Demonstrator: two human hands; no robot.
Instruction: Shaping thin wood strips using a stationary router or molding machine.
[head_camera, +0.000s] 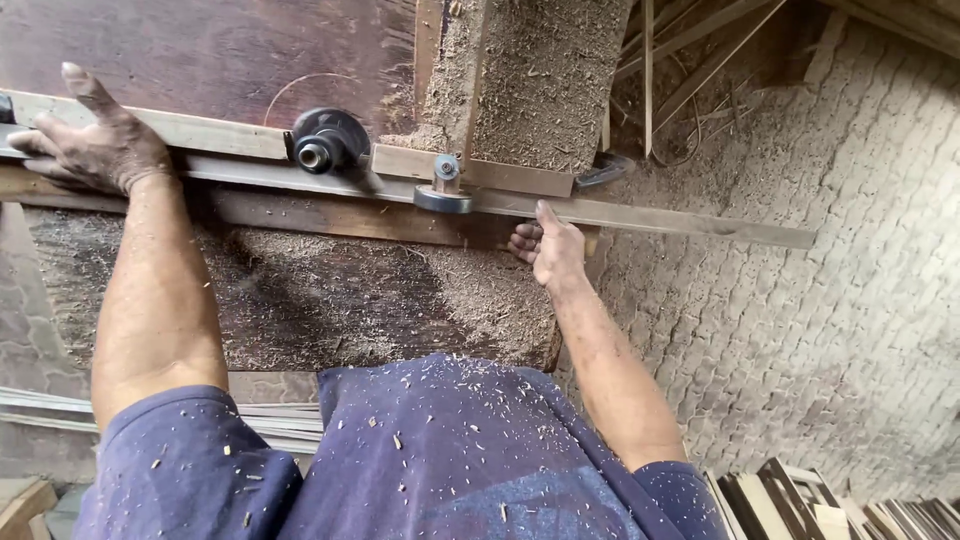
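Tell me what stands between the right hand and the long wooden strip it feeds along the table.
Nothing visible. The right hand already grips the wooden strip directly, past the small roller. The left hand presses the strip's other end against the fence.
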